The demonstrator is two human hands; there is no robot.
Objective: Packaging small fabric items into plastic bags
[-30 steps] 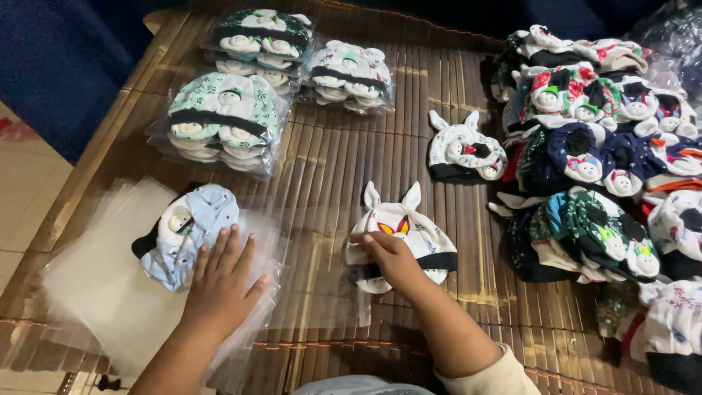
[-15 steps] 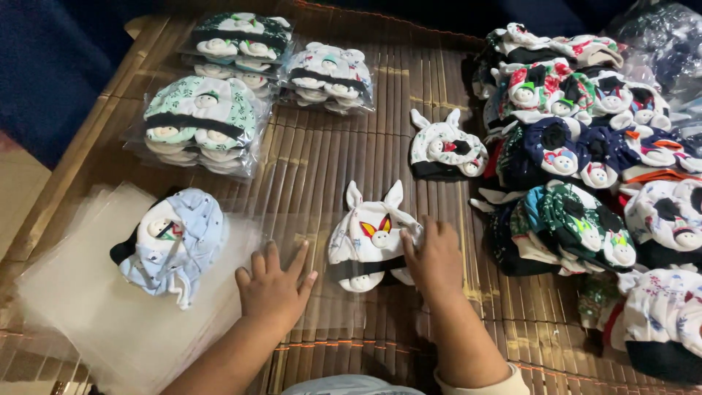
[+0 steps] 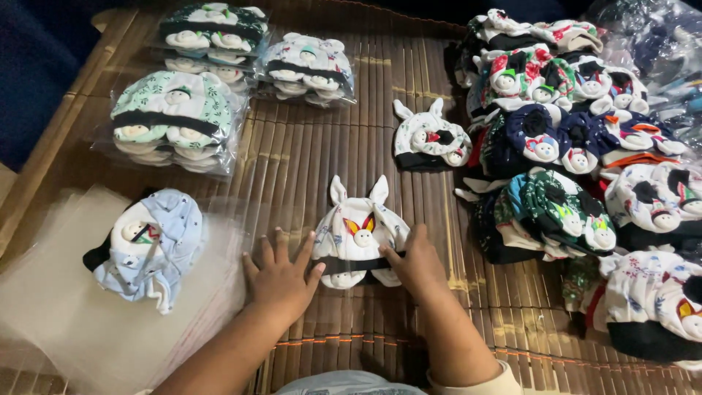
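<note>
My left hand (image 3: 281, 281) lies flat, fingers spread, and my right hand (image 3: 417, 263) presses the small white rabbit-eared cloth cap (image 3: 358, 234) on the brown bamboo mat (image 3: 307, 161), ears pointing away from me.

Three bagged cap packs (image 3: 175, 121), two hands (image 3: 281, 281).

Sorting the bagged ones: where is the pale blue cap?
In the head view, the pale blue cap lies at lower left on the clear bags, just left of the left hand.
</note>
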